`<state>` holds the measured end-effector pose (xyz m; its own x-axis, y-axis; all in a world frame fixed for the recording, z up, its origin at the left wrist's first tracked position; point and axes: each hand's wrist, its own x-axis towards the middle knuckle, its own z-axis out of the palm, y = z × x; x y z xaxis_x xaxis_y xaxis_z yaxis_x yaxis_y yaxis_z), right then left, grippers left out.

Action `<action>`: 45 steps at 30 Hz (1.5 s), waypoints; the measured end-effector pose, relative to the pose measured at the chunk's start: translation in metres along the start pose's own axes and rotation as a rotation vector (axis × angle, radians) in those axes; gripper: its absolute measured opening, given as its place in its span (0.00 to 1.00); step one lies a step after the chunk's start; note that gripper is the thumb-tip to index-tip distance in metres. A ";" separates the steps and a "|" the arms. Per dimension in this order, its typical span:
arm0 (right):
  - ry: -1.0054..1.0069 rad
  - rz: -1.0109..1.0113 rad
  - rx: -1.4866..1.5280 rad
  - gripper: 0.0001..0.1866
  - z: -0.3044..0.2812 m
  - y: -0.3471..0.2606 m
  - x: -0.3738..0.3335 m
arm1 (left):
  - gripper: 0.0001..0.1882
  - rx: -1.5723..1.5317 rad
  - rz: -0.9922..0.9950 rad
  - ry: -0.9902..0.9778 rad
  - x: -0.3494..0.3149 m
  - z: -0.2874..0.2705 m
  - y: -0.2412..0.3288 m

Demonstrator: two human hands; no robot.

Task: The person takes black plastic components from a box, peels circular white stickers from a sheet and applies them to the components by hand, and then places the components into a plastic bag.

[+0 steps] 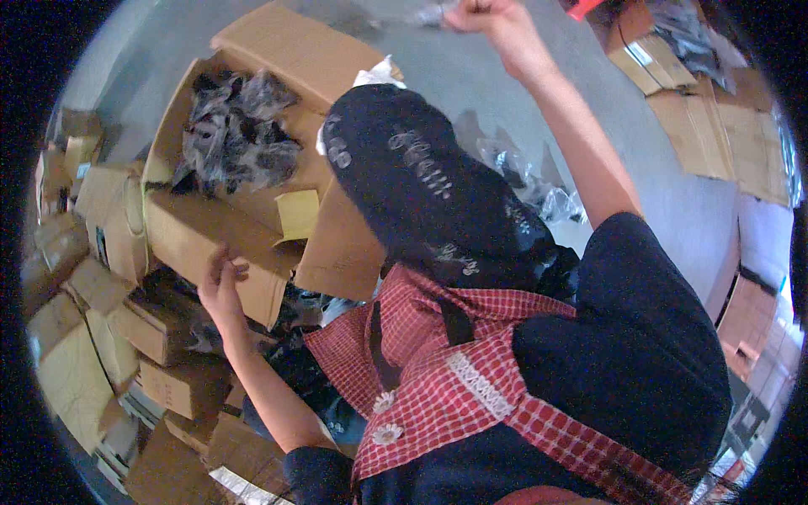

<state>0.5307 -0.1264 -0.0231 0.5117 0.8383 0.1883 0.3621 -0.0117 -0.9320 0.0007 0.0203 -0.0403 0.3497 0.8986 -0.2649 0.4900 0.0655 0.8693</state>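
Note:
My left hand (224, 290) is in front of the near flap of an open cardboard box (210, 227). Its fingers are loosely bent and a little apart, with nothing visible in them. Inside the box lies a heap of dark items in clear plastic bags (240, 126). High at the top, my right hand (492, 18) is stretched far out with its fingers closed. A blurred, pale, shiny thing (429, 15) shows beside those fingers; I cannot tell what it is. Both hands are apart.
A yellow piece of card (297, 215) is at the box's near inner side. Stacked cartons (118, 219) crowd the left, and more cartons (694, 126) stand at right. Clear plastic bags (555, 202) lie on the grey floor (665, 210). My red checked apron (446, 370) fills the lower middle.

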 end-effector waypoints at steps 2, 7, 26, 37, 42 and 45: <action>0.074 0.160 -0.220 0.05 -0.025 0.067 -0.033 | 0.15 -0.065 -0.060 -0.077 0.002 0.015 -0.027; 0.074 0.689 -0.688 0.15 -0.081 0.216 -0.128 | 0.14 -0.059 -0.102 -0.113 -0.001 0.032 -0.079; -0.243 0.548 -0.561 0.18 -0.092 0.161 -0.119 | 0.25 1.065 -0.039 -0.440 0.147 0.118 -0.173; -0.643 0.274 -0.407 0.21 0.087 0.012 0.097 | 0.17 0.673 -0.100 -0.268 0.129 0.085 -0.140; -0.903 0.067 -0.444 0.20 0.212 -0.069 0.113 | 0.17 -0.113 -0.089 -0.109 0.062 -0.017 -0.051; -1.174 -0.054 -0.386 0.23 0.273 -0.104 0.076 | 0.18 -0.432 0.019 -0.003 0.013 -0.042 -0.011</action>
<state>0.3189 0.0876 0.0037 -0.4479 0.8214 -0.3532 0.6687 0.0455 -0.7421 -0.0333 0.0492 -0.0359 0.3576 0.9003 -0.2481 0.1042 0.2255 0.9687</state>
